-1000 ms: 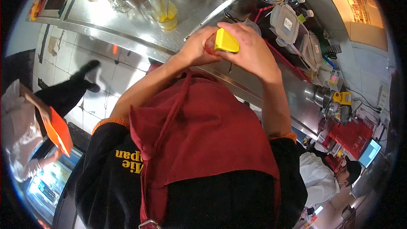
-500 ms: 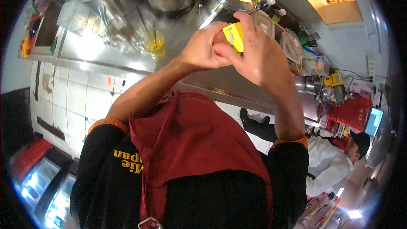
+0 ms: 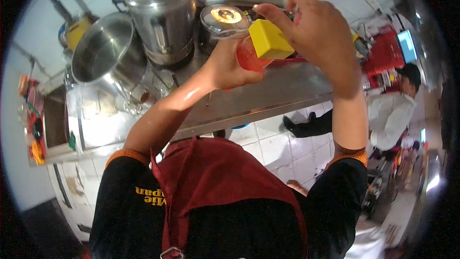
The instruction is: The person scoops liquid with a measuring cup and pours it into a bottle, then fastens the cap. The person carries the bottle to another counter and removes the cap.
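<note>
My left hand [image 3: 224, 67] is wrapped around a clear cup of red drink [image 3: 248, 57], tilted above the steel counter. A yellow block [image 3: 271, 40] sits against the cup on its right side; how it is attached is hidden. My right hand [image 3: 318, 33] is raised just right of the block, its thumb stretched out above it and apart from the fingers. The right fingers are bent, partly blurred, and nothing shows between them.
Beyond the steel counter's front edge [image 3: 249, 116] stand a large open pot [image 3: 103, 50], a tall lidded pot [image 3: 163, 26] and a smaller lidded pot [image 3: 223, 19]. Glassware [image 3: 139, 98] stands left of my arm. A person in white [image 3: 390, 115] is at the right.
My right hand has moved off the yellow block, up and right. The block has turned to show another face, and the red drink now shows. The view has shifted.
</note>
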{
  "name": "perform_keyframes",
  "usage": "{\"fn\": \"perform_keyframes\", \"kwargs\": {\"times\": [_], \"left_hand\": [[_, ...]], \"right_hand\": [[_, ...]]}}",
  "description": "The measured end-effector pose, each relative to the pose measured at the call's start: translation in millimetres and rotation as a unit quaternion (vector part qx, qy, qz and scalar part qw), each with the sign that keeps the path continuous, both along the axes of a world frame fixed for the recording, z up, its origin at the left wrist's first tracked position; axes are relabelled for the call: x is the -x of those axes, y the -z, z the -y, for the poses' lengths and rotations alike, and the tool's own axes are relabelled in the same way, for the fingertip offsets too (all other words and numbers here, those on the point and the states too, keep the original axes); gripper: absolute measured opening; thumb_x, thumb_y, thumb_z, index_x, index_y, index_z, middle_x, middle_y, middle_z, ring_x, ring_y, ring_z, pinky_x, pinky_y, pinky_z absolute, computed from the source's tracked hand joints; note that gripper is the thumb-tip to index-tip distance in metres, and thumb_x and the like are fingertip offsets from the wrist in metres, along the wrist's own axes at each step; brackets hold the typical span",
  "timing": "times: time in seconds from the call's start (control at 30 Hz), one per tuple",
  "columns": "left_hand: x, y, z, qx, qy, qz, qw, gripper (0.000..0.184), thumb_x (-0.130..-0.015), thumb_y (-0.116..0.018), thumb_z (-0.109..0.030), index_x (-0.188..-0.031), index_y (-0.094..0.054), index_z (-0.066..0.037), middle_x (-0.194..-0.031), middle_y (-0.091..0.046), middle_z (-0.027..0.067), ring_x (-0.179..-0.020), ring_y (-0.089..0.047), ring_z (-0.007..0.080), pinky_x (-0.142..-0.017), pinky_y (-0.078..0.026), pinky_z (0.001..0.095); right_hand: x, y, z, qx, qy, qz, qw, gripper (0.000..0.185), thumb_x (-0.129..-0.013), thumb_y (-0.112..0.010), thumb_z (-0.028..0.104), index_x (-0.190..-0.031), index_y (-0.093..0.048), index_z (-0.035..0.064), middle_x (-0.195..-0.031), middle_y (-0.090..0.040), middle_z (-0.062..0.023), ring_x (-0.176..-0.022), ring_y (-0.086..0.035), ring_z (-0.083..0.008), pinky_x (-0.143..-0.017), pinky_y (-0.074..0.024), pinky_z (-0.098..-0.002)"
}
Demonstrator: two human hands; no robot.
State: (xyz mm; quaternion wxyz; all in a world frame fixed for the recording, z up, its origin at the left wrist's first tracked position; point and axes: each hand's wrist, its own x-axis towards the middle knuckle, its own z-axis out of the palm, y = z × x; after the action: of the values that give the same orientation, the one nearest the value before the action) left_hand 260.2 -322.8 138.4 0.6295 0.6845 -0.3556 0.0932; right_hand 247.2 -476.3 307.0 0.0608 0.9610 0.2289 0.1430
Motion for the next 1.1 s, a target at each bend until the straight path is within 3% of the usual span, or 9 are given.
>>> {"fn": "perform_keyframes", "kwargs": {"times": [0.17,0.23,0.3,0.43,0.5,0.63,0.8,0.93,1.1], "left_hand": [[-0.2,-22.1,4.7,-0.005,0.15,-0.08,0.985,0.061,-0.062,-0.082,-0.018,-0.117,-0.059,-0.003,-0.095,-0.067,0.0067,-0.083,-0.063,0.0146,-0.079,-0.051,0.0307],[1.5,-26.1,15.8,-0.009,0.158,-0.056,0.986,0.059,-0.062,-0.082,-0.018,-0.115,-0.059,-0.003,-0.092,-0.067,0.0065,-0.08,-0.063,0.015,-0.078,-0.051,0.0301],[17.6,-39.2,27.1,-0.042,0.206,-0.085,0.974,0.058,-0.062,-0.081,-0.017,-0.115,-0.059,-0.004,-0.094,-0.067,0.0061,-0.082,-0.063,0.015,-0.078,-0.05,0.0296],[36.8,-37.5,65.3,-0.009,0.279,-0.099,0.955,0.061,-0.062,-0.081,-0.015,-0.117,-0.059,-0.005,-0.1,-0.067,0.0043,-0.087,-0.063,0.0138,-0.08,-0.051,0.0301],[47.0,-43.1,88.0,0.035,0.345,-0.128,0.929,0.057,-0.063,-0.079,-0.016,-0.115,-0.06,-0.004,-0.1,-0.067,0.0036,-0.087,-0.064,0.0139,-0.08,-0.051,0.0302],[57.0,-44.8,142.7,0.002,0.45,-0.144,0.882,0.044,-0.066,-0.073,-0.016,-0.107,-0.064,-0.004,-0.101,-0.066,0.0035,-0.089,-0.063,0.0137,-0.081,-0.05,0.0303],[124.9,-72.0,228.7,0.005,0.53,-0.09,0.843,0.045,-0.067,-0.075,-0.016,-0.109,-0.064,-0.003,-0.101,-0.066,0.0042,-0.091,-0.063,0.0144,-0.082,-0.051,0.0324],[171.6,-67.5,313.0,0.028,0.591,-0.145,0.793,0.065,-0.068,-0.077,-0.016,-0.127,-0.053,-0.005,-0.109,-0.062,0.005,-0.099,-0.062,0.0177,-0.085,-0.052,0.0344],[222.1,-58.7,417.1,0.02,0.678,-0.09,0.729,0.076,-0.064,-0.079,-0.016,-0.132,-0.047,-0.007,-0.116,-0.059,0.0038,-0.105,-0.06,0.0179,-0.09,-0.052,0.0351]], "right_hand": [[25.4,-3.1,29.5,-0.173,-0.259,0.028,0.95,0.064,-0.084,-0.064,0.059,-0.108,-0.065,-0.0007,-0.086,-0.069,-0.02,-0.075,-0.069,-0.0369,-0.069,-0.055,-0.0417],[51.7,-15.7,30.0,-0.143,-0.058,-0.096,0.983,0.061,-0.084,-0.066,0.053,-0.109,-0.065,-0.0031,-0.092,-0.07,-0.0217,-0.083,-0.07,-0.036,-0.074,-0.055,-0.0412],[70.0,-7.6,27.1,-0.095,-0.01,0.043,0.994,0.059,-0.082,-0.07,0.056,-0.11,-0.068,0.0038,-0.076,-0.064,-0.0171,-0.063,-0.062,-0.0249,-0.058,-0.0471,-0.0351],[125.0,-43.4,14.8,0.005,0.371,-0.091,0.924,0.044,-0.089,-0.06,0.051,-0.095,-0.07,0.0087,-0.074,-0.064,-0.0177,-0.062,-0.064,-0.0294,-0.056,-0.0486,-0.0393],[167.1,-60.3,31.8,-0.062,0.211,0.005,0.975,0.046,-0.093,-0.066,0.037,-0.114,-0.062,-0.0028,-0.107,-0.067,-0.0174,-0.099,-0.066,-0.0285,-0.093,-0.0527,-0.0391],[194.1,-52.9,105.4,-0.09,-0.033,-0.018,0.995,0.054,-0.088,-0.065,0.041,-0.112,-0.062,-0.0073,-0.101,-0.067,-0.0247,-0.091,-0.067,-0.0341,-0.082,-0.0541,-0.0394],[263.1,-70.4,138.3,-0.101,0.304,0.019,0.947,0.057,-0.091,-0.061,0.042,-0.069,-0.062,-0.0109,-0.063,-0.062,-0.0242,-0.061,-0.063,-0.0397,-0.061,-0.0522,-0.0453],[324.8,-81.1,211.3,-0.101,0.321,0.019,0.941,0.059,-0.092,-0.059,0.044,-0.074,-0.062,-0.0118,-0.062,-0.062,-0.0237,-0.06,-0.062,-0.04,-0.061,-0.0527,-0.0433],[397.0,-64.6,294.0,-0.166,0.091,0.113,0.975,0.038,-0.092,-0.06,0.037,-0.091,-0.066,-0.0007,-0.075,-0.065,-0.0207,-0.074,-0.065,-0.0323,-0.069,-0.0512,-0.0407]]}}
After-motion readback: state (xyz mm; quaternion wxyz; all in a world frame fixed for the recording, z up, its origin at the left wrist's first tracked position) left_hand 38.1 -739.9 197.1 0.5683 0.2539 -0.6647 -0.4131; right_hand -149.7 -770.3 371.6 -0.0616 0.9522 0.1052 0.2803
